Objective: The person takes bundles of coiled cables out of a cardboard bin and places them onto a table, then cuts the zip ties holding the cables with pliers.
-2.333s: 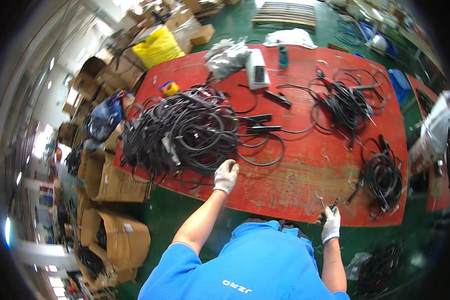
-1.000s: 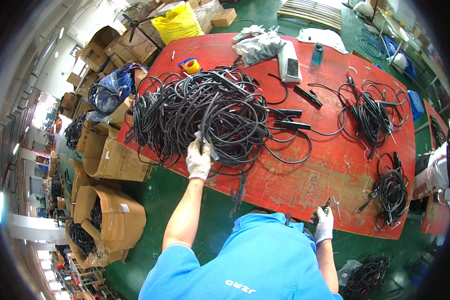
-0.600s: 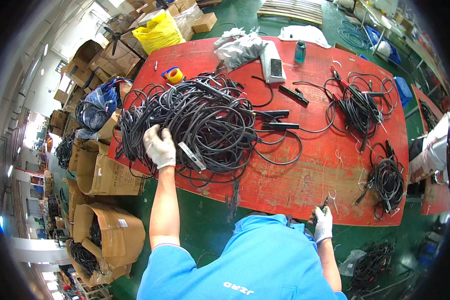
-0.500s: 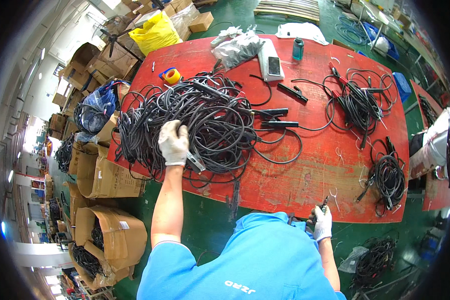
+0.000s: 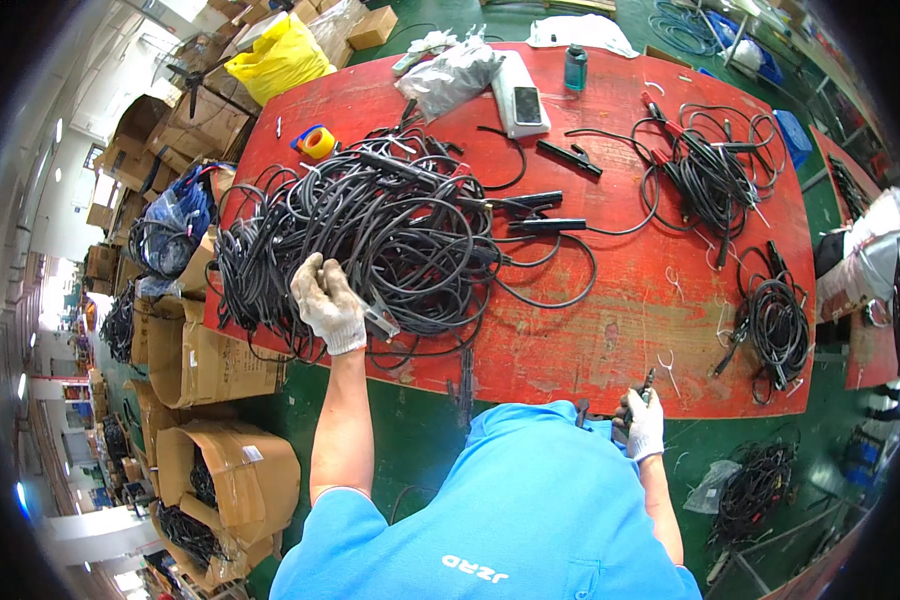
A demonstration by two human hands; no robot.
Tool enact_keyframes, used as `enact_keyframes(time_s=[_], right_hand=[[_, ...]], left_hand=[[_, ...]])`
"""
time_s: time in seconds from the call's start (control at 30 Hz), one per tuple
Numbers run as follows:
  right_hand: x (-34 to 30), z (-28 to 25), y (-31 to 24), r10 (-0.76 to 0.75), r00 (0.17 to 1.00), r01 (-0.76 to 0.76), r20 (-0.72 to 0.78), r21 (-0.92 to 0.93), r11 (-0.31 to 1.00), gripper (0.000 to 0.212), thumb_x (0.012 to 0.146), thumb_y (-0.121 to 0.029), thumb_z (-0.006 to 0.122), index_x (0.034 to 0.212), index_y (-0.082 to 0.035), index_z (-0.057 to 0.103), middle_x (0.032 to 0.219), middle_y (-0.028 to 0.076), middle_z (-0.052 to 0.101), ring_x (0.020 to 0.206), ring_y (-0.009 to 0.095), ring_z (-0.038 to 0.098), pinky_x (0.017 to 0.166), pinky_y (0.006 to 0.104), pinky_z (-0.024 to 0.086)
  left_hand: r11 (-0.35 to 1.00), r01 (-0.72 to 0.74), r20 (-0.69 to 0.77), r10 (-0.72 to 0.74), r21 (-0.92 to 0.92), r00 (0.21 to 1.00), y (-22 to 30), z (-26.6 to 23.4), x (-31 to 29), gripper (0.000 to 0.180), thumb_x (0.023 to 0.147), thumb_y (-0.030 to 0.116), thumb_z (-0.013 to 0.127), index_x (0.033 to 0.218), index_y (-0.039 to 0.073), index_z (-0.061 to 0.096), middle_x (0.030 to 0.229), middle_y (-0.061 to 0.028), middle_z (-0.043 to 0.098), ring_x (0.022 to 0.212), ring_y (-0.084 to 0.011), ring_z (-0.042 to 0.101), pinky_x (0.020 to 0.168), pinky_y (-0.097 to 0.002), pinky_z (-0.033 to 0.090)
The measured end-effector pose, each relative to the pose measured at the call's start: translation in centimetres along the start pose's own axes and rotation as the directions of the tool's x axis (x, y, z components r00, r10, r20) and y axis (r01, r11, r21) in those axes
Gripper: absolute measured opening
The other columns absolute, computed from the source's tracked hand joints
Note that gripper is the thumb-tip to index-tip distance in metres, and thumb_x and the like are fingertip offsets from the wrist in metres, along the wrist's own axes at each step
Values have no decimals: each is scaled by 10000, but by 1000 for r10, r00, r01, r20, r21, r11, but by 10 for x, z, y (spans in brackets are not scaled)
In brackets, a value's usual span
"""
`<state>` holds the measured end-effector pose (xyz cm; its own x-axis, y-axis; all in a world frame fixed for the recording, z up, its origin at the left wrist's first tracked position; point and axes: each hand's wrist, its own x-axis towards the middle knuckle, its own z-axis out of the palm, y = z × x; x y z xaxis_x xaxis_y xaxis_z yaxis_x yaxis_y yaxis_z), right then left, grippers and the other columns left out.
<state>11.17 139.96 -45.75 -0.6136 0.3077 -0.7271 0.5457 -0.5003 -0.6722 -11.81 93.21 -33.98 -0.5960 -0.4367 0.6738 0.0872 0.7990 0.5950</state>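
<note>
My left hand (image 5: 328,303), in a whitish glove with soiled fingers, is over the near left edge of a big tangled heap of black cables (image 5: 400,235). Its fingers are bent but parted, and I see no cable held in them. Beside it a metal clamp (image 5: 379,318) sticks out of the heap. Low at the right, by the near table edge, my right hand (image 5: 644,422), also gloved, is closed round a small dark hand tool with a pointed tip (image 5: 650,379), which looks like pliers. The fingers cover most of that tool.
Cable bundles (image 5: 710,180) and a smaller coil (image 5: 778,325) lie at the right of the red table (image 5: 610,320). Black electrode holders (image 5: 570,158), a phone (image 5: 527,105), a bottle (image 5: 575,68) and a tape roll (image 5: 317,143) are farther back. Cardboard boxes (image 5: 255,460) stand left.
My left hand has shifted slightly left and nearer along the cable heap, its fingers more bent. My right hand keeps its hold on the tool. The whole view has tilted a little.
</note>
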Motion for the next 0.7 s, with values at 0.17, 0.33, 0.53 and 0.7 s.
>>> enact_keyframes(time_s=[0.17,0.33,0.53,0.7], right_hand=[[8,7,0,-55,996,65,72,-150,987,195,980,-187,681,1105,-106,556,817,16,579,622,115,549,529,298,490],[4,11,-11,-42,993,68,107,-248,966,201,976,-256,686,1074,-126,568,808,24,585,580,127,543,519,316,490],[-12,17,-27,68,988,-21,140,-315,949,180,1015,-184,644,1131,-108,530,892,24,584,699,120,569,569,284,498],[1,6,-7,2,983,45,184,-249,967,192,985,-226,678,1047,-133,522,762,4,536,562,100,507,480,276,451]], left_hand=[[944,229,-53,-248,-239,967,-49,-21,-54,208,1040,172,635,1097,-23,678,1015,-150,709,882,-272,686,846,-394,551],[780,548,109,-599,304,793,-8,-22,-92,512,893,328,828,1226,-9,635,1098,-152,715,996,-292,687,929,-404,532],[694,587,172,-694,416,699,-9,-10,-90,814,829,420,841,1401,-39,487,1244,-294,692,1145,-425,689,992,-462,519],[683,728,406,-681,54,609,-27,-17,-78,439,859,241,757,1139,-22,546,935,-164,712,700,-265,713,596,-369,591]])
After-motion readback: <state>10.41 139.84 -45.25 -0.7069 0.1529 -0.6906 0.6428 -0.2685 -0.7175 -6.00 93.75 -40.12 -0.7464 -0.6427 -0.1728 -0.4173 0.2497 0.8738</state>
